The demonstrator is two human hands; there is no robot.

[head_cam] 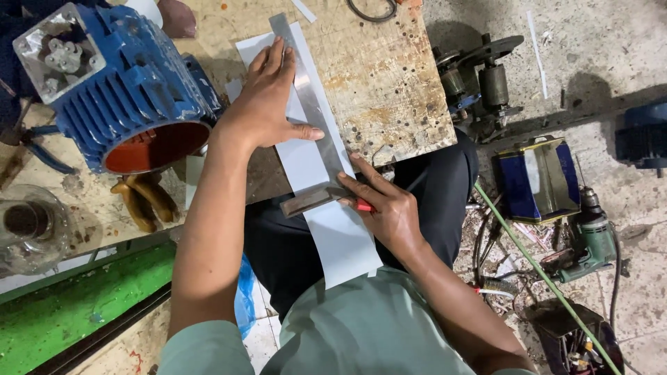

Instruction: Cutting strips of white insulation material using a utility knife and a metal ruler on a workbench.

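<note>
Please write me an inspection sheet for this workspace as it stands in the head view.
Surface: worn wooden board, stained and pitted, lying across the person's lap.
Job's things: white paper strip overhanging the board's near edge; steel try square laid along it.
Clutter: blue motor housing, brown-handled pliers, glass jar, rubber ring.
Grippers: left hand flat, pressing the square's blade; right hand by the square's stock, fingers around a red-tipped tool, mostly hidden.
Cables: green cord crossing the floor; loose wires beside it.
Surroundings: concrete floor, green power drill, blue tin, rotor parts.
</note>
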